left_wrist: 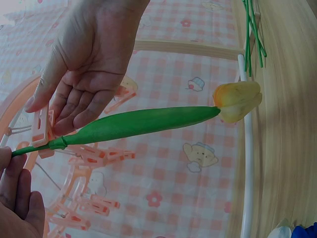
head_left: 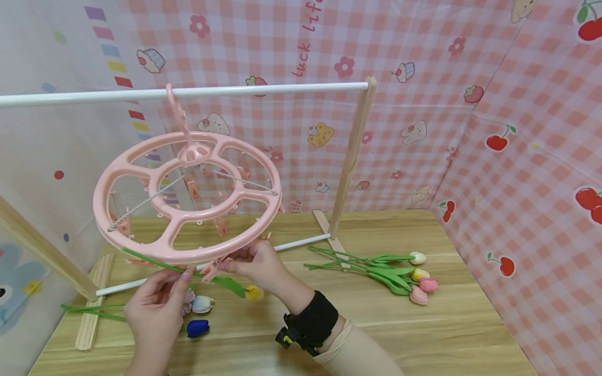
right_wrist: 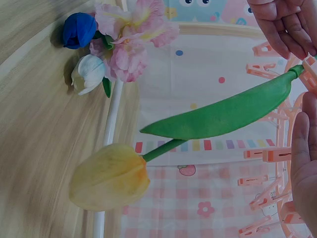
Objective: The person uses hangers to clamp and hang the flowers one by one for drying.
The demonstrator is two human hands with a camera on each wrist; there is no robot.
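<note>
A yellow artificial tulip [right_wrist: 110,177] with one long green leaf [left_wrist: 143,124] lies sideways below the near rim of a pink round clip hanger [head_left: 188,256]. My left hand [head_left: 157,308] pinches its green stem between thumb and fingers. With thumb and fingers my right hand [head_left: 257,265] grips a pink clothespin [head_left: 210,269] hanging from that rim. In the left wrist view the clothespin's jaws are at the stem, just below the base of the leaf; I cannot tell whether they have closed on it. More pink clothespins [head_left: 220,226] dangle around the hanger.
The hanger hooks over a white rod [head_left: 282,89] on a wooden stand [head_left: 350,162]. Several artificial tulips [head_left: 395,271] lie on the table [head_left: 451,334] at right. At left, near the stand's foot [head_left: 94,324], are a blue tulip [head_left: 198,328], a white tulip [head_left: 203,304] and pink blooms [right_wrist: 130,37].
</note>
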